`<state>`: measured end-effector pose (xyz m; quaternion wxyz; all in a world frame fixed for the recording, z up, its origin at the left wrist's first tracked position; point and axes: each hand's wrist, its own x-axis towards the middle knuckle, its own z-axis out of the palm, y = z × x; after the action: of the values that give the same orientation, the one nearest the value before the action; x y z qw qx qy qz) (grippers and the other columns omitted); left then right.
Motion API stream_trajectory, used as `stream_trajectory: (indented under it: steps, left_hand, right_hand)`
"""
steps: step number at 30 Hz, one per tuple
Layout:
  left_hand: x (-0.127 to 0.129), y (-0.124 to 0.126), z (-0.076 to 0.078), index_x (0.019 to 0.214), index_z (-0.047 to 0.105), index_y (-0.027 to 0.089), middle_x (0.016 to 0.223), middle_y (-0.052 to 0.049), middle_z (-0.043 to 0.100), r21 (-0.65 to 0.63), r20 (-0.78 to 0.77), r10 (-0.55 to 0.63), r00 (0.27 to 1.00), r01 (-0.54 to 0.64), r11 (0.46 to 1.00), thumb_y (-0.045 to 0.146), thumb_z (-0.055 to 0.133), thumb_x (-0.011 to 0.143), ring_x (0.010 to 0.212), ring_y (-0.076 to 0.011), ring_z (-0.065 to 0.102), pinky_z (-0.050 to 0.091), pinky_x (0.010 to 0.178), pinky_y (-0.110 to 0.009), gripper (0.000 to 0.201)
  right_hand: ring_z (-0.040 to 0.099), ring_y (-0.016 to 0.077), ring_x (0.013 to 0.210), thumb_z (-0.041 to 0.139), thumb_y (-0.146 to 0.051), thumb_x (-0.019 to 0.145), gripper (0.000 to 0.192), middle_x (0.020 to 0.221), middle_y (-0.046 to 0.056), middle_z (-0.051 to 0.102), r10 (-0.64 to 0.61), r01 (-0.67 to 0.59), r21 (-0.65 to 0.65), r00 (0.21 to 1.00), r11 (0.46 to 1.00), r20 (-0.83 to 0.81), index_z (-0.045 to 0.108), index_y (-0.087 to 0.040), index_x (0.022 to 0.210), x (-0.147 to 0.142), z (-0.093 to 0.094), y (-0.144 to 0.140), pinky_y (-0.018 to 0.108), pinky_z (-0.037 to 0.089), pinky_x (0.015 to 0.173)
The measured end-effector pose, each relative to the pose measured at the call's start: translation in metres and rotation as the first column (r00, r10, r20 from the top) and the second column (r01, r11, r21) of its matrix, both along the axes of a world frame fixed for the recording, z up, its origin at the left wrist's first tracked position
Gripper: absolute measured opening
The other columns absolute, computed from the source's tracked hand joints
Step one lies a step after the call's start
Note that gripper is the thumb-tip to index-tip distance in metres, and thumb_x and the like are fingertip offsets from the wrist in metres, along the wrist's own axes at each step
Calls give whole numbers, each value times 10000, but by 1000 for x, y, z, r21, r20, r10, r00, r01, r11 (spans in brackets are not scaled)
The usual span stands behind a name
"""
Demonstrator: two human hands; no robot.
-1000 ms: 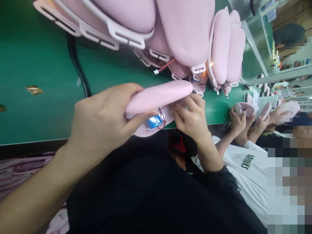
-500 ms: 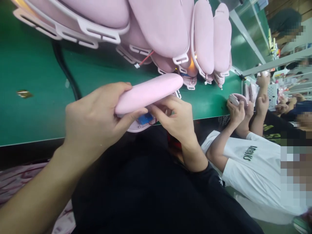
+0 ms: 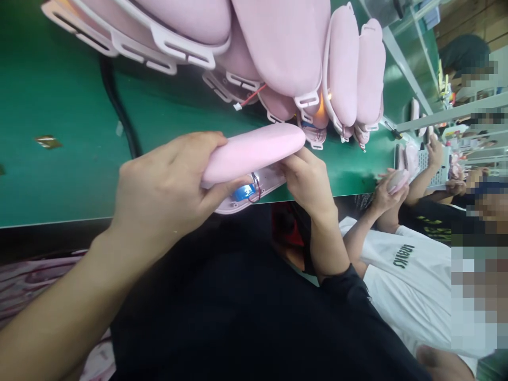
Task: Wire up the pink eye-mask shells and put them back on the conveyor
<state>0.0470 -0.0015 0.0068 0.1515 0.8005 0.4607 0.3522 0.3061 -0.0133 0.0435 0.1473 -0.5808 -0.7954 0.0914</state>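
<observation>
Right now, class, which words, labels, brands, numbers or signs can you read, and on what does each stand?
"anks", first letters unclear: white shirt.
Yellowish lettering, too blurred to read: black shirt.
Dark marks, too small to read: white panel.
Pink shell and blue block: no readable text.

Green bench, crowded along its far side
Pink padded shells with slotted pale tabs sit packed in a heap on the green surface, some resting on others. A thick black cable runs from under the heap toward the near edge. Just beside it lies a small pale scrap; farther left, a shiny gold scrap.
</observation>
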Motion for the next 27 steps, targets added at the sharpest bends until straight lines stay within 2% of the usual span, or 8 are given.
stream_trajectory:
  steps: [3,7,12,19,24,27]
  left_hand:
    - [0,0,2,1423,655,245,1370,-29,776,-52,-6,4,1000,-5,999,664,512,1094,1214,-263,779,641,945,-337,552]
    - [-1,-2,6,1435,636,284,1428,28,745,-171,-35,10,999,-16,985,681,445,1097,1288,-238,748,606,1100,-312,555]
    - [-1,-3,5,1453,633,262,1415,23,745,-149,-26,21,999,-25,988,734,433,1096,1278,-227,746,586,1113,-300,625]
    - [-1,-2,2,1427,649,240,1378,16,762,-90,-23,26,999,-28,996,756,440,1088,1234,-211,763,607,1044,-293,652]
    - [-1,-3,6,1460,603,286,1472,98,701,-223,-66,20,998,-34,974,764,350,1094,1329,-197,717,571,1141,-311,652]
    - [-1,-2,6,1428,625,267,1435,65,725,-194,-49,17,999,-26,981,765,395,1082,1295,-202,738,582,1151,-322,649]
  right_hand:
    - [723,195,1036,511,-141,1060,318,1111,48,774,-18,17,33,1000,999,23,797,-259,1135,0,-4,1,286,590,891]
    - [722,181,988,527,-177,1073,296,1078,42,772,-28,25,51,998,998,54,808,-257,1124,-1,-7,2,257,566,844]
    - [711,173,993,508,-191,1084,302,1110,46,770,-25,23,47,999,999,39,799,-242,1143,-1,-7,3,250,542,859]
    - [649,144,803,471,-143,1051,341,905,22,733,-8,-9,154,994,988,108,791,-218,961,-1,-7,9,243,487,725]
    - [632,152,777,529,-148,1018,268,889,29,724,-42,16,188,989,982,139,766,-207,908,-2,-10,13,261,484,712]
    - [650,173,832,548,-151,1014,237,899,37,714,-45,22,149,987,989,152,758,-212,923,-1,-11,10,276,519,755]
